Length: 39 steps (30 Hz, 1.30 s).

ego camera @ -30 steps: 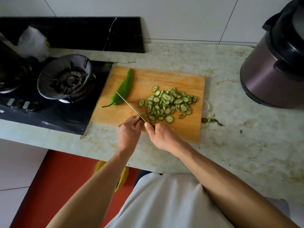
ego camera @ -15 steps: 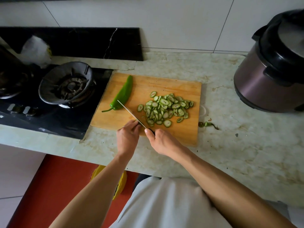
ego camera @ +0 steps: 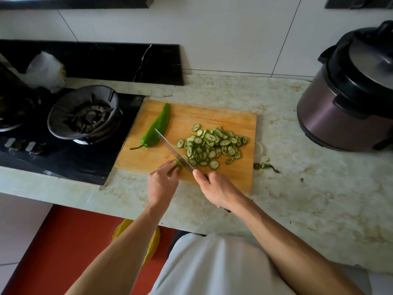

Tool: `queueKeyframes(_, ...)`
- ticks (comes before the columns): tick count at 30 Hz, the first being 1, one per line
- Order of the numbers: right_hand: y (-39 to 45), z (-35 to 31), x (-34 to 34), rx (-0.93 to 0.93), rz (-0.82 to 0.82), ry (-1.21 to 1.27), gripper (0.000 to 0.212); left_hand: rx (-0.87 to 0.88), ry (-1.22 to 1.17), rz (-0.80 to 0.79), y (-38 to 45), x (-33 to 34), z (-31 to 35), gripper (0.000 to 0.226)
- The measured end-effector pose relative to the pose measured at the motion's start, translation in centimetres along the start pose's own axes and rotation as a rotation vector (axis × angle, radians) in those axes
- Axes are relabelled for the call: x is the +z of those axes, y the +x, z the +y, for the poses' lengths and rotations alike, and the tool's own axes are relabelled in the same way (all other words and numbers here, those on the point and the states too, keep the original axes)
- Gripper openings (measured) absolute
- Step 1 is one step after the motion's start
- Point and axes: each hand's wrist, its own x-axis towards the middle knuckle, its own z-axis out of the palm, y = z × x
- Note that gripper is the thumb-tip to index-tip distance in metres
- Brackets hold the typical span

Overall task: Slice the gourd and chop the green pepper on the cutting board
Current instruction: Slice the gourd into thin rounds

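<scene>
A wooden cutting board (ego camera: 223, 116) lies on the counter. A whole green pepper (ego camera: 158, 127) rests on its left side, stem toward me. Several gourd slices (ego camera: 212, 145) are heaped on the board's right half. My left hand (ego camera: 162, 184) pinches a small green gourd end piece (ego camera: 178, 163) at the board's near edge. My right hand (ego camera: 217, 189) grips the handle of a knife (ego camera: 173, 150), whose blade stands just right of that piece and points away toward the pepper.
A black gas stove with a burner ring (ego camera: 85, 112) adjoins the board's left edge. A dark pressure cooker (ego camera: 348, 99) stands at the right. Green scraps (ego camera: 264, 166) lie on the marble counter (ego camera: 308, 188) beside the board. A white plastic bag (ego camera: 44, 70) sits behind the stove.
The camera has tilted up, so everything sits lower in view. My hands and the knife stay at the board's near edge; the gourd end piece now shows at my left fingertips.
</scene>
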Motion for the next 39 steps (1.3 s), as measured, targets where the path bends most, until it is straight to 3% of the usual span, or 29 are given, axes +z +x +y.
queueKeyframes(19,0.3,-2.1,0.3,-0.027,-0.064,-0.047,0.052,-0.009,0.044,0.0,0.2,1.0,-0.9,0.024)
queueKeyframes(23,1.1,-2.6,0.4,0.011,-0.039,-0.02,0.067,-0.02,0.028,-0.009,0.2,1.2,-1.0,0.023)
queueKeyframes(39,1.8,-2.2,1.1,0.015,-0.035,-0.003,0.063,-0.064,-0.016,0.019,0.3,1.0,-0.3,0.024)
